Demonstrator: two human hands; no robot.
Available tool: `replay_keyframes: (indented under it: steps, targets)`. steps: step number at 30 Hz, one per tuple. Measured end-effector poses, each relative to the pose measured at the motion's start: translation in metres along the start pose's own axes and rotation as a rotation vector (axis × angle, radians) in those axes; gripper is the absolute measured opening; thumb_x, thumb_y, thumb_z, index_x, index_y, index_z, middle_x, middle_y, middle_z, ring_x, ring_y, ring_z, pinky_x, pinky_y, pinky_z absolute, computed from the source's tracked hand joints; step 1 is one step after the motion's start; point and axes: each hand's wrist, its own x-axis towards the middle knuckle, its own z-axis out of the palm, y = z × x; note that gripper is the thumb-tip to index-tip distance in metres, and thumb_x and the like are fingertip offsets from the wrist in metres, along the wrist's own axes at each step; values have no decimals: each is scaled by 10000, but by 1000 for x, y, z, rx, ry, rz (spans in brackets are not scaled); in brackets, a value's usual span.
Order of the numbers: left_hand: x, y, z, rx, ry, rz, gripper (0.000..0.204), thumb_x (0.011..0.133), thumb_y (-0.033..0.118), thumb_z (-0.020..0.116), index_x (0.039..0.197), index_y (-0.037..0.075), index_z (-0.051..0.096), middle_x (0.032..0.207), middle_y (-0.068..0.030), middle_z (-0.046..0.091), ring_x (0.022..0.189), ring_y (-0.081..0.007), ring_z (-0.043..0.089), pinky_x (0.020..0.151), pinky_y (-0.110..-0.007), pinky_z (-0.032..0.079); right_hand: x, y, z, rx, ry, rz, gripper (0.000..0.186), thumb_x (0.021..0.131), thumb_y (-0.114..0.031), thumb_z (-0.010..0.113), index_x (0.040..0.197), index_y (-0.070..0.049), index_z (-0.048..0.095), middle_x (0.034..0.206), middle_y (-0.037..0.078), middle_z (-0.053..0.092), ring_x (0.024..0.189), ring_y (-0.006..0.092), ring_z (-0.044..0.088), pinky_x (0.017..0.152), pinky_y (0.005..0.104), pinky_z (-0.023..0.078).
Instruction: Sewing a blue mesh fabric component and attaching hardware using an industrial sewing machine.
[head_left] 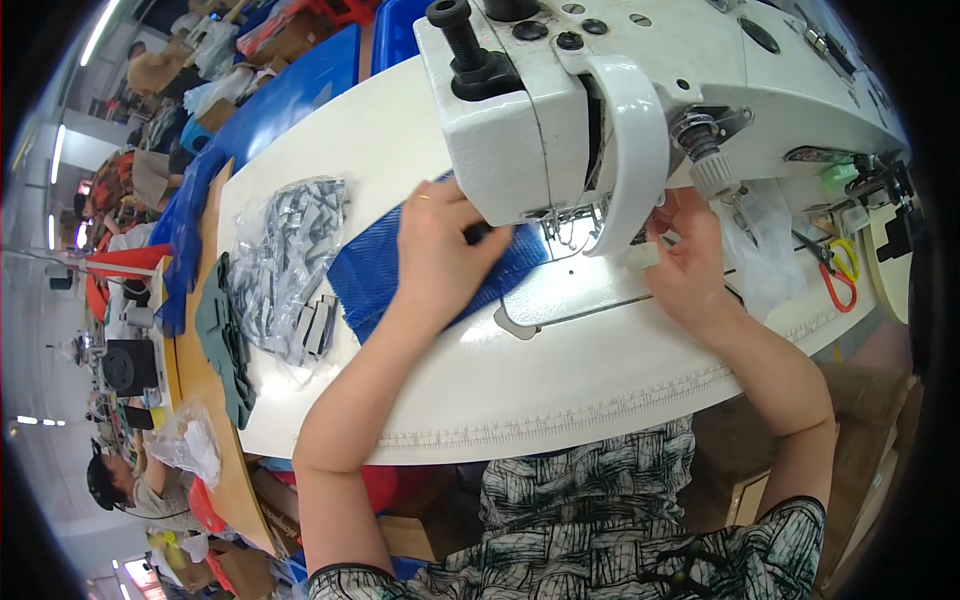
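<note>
A white sewing machine (515,130) stands over the pale table, its presser foot and needle area lit. Dark blue mesh fabric (375,285) reaches from the left to beneath the needle area. My left hand (440,250) grips this fabric, fingers curled over it and thumb toward the presser foot; a small dark patch shows between thumb and fingers. To the right of the machine's head, my right hand (690,265) is closed with bent fingers near a small whitish piece (643,256). The machine partly hides these fingertips, and what they pinch is unclear.
Left of the fabric lies a clear plastic bag (290,260) of grey-and-white pieces, beside dark green cloth (222,340). Red-and-yellow-handled scissors (838,280) and a translucent bag (765,260) lie at the right. A ruler strip (560,428) follows the table's front edge. Other people work farther left.
</note>
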Motion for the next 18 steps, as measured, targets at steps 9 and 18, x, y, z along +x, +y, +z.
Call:
replay_keyframes:
  steps: [9,18]
  targets:
    - [7,-25,-39,-111,-70,-228,157,825,164,890,856,25,822,894,-62,732,853,-210,681,782,-340,538,-1,1,3,49,10,28,202,991,27,615,1182,0,556,903,82,705,740,127,663,644,267,511]
    - [11,-41,-53,-39,-341,-443,1000,764,495,950,1558,56,529,1485,-225,608,1386,-366,565,1186,-446,430,-6,4,4,105,-17,89,474,1011,13,586,1475,-18,491,926,78,711,773,111,660,665,266,520]
